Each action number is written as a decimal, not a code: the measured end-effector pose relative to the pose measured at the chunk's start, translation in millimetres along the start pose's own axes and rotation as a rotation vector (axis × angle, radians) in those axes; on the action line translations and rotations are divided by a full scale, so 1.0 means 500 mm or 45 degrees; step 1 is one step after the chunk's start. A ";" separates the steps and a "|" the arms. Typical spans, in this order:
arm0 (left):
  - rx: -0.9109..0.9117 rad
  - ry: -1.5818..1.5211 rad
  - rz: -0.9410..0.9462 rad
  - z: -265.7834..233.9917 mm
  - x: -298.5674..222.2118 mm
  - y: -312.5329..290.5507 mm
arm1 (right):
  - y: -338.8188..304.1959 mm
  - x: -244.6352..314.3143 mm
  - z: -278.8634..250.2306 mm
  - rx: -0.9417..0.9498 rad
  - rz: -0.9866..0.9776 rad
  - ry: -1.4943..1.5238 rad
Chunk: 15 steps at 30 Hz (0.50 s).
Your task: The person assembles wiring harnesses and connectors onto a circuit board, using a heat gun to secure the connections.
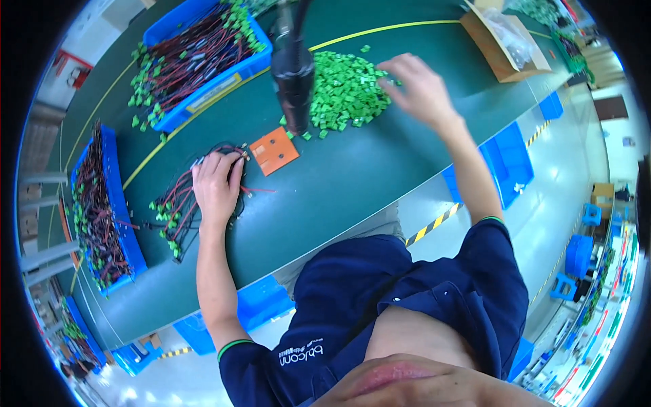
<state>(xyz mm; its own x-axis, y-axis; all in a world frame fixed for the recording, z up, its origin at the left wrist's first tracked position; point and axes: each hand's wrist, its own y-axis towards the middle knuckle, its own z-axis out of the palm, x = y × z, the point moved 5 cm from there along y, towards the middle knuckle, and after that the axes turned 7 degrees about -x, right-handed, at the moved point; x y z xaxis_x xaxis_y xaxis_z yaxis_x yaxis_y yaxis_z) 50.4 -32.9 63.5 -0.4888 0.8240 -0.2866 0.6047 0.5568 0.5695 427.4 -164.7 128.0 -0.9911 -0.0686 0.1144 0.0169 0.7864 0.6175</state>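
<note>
Bright floor [549,180] and blue bins surround your long green worktable [352,166], whose near edge slants across in front of your body. Your left hand [215,184] has its fingers curled close together around a bunch of red and black cables [182,193], thumb alongside; the bunch's ends poke out by your fingertips, and what lies under your palm is hidden. Your right hand [417,88] reaches over the right side of the heap of green connectors [347,91], its fingers partly spread and the thumb apart from the forefinger; you cannot tell from here whether the tips touch any pieces.

Just beyond your left fingertips, a flat orange block [274,150] lies between the cables and the heap. A dark cylindrical device [293,78] stands in front of the heap's left side, close to the block. Green connectors also cap the cable ends left of your wrist. Farther out, one blue bin [258,66] full of cables sits toward the worktable's far edge, and a second cable-filled bin [116,190] lies toward its left end. Near the right end you have an open cardboard box [494,61] with clear plastic inside.
</note>
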 end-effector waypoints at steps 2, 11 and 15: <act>-0.024 -0.011 -0.014 0.001 0.002 0.001 | 0.012 0.078 0.071 0.047 -0.048 -0.042; -0.138 -0.205 -0.047 0.001 0.008 0.001 | -0.004 0.069 0.185 0.048 -0.112 0.181; -0.221 -0.223 0.007 -0.012 0.004 0.005 | 0.012 0.061 0.152 -0.061 0.055 0.232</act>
<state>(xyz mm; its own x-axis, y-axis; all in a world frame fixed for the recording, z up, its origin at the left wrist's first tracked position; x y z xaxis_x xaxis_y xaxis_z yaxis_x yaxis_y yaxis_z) 47.3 -30.6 68.8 -0.3601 0.8410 -0.4038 0.4825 0.5383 0.6909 387.2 -115.3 76.3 -0.9490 -0.1490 0.2779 0.0692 0.7613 0.6447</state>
